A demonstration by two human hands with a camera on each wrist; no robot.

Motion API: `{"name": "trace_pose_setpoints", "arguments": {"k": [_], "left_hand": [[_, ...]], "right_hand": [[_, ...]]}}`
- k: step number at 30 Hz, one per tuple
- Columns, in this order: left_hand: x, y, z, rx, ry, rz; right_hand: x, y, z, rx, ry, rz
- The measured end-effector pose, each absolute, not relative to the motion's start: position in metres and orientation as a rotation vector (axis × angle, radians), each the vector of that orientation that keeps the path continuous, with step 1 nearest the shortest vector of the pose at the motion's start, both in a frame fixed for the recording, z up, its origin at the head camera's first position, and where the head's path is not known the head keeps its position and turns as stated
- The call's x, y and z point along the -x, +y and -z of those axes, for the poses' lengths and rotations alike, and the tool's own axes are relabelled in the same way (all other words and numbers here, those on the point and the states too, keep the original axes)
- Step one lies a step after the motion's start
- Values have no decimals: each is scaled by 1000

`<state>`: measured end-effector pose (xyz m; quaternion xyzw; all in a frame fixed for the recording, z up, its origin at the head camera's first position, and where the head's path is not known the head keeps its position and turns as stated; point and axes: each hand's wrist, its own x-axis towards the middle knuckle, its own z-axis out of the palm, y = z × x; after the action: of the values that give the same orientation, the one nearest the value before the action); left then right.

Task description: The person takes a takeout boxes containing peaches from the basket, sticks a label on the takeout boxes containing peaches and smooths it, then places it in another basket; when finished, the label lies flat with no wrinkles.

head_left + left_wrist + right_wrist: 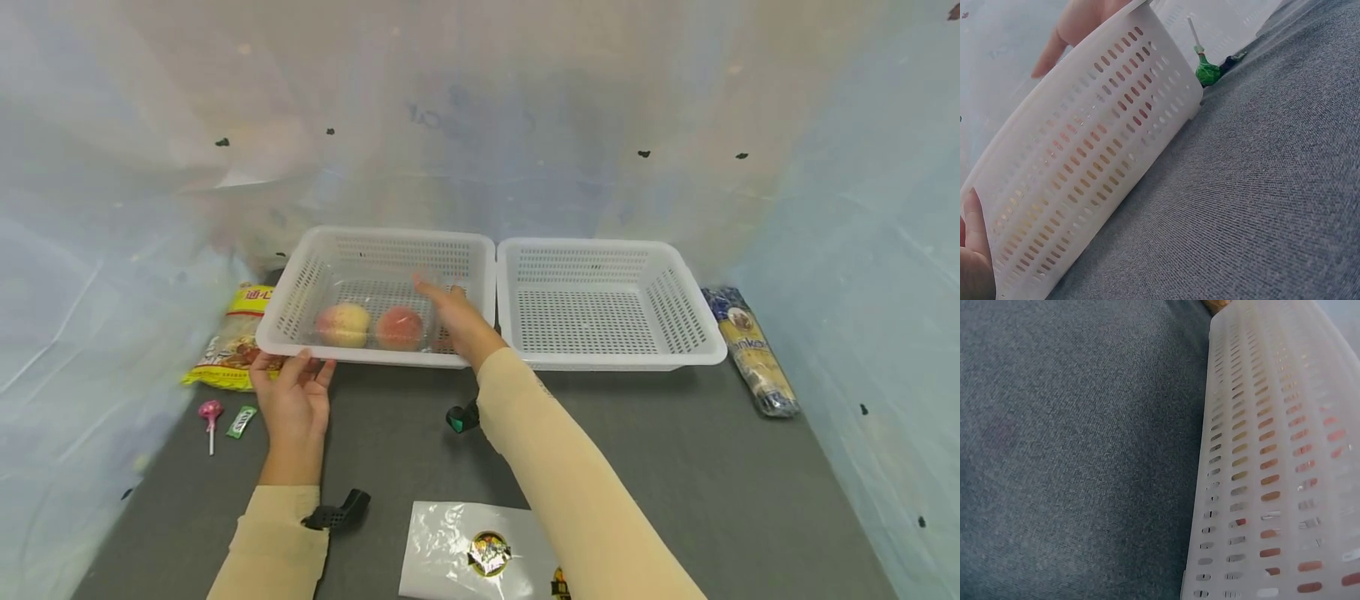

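Two peaches [343,325] lie in clear plastic packaging inside the left white basket [375,358]. My right hand [459,321] reaches over this basket's right part with its fingers extended over the packaging; whether the fingertips touch it is hard to tell. My left hand [292,400] rests its fingertips against the front left rim, palm turned up and fingers fairly straight. In the left wrist view, a left finger [975,231] stands beside the perforated wall, and the right hand [1088,22] is above the far rim. The right wrist view shows only the basket wall [1272,456] and cloth.
Another white basket [600,362] stands at right, beside a pasta pack [750,350]. A yellow macaroni bag [236,337], pink lollipop [210,410] and small green candy [241,422] lie at left. A white printed bag [442,542] lies in front. A green lollipop [1208,72] lies near the basket corner.
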<state>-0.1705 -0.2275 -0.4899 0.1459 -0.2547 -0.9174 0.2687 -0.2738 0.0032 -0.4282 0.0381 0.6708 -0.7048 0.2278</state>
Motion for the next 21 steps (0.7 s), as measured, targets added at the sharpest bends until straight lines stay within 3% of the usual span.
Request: {"name": "trace_pose_setpoints", "arguments": {"k": [9,21], "left_hand": [[169,-226,489,-404,-701,2478],[170,-229,490,-399,-704,2490]], "right_hand": [[276,0,432,-150,1838,1897],[280,-2,431,-6,1807,2024]]}}
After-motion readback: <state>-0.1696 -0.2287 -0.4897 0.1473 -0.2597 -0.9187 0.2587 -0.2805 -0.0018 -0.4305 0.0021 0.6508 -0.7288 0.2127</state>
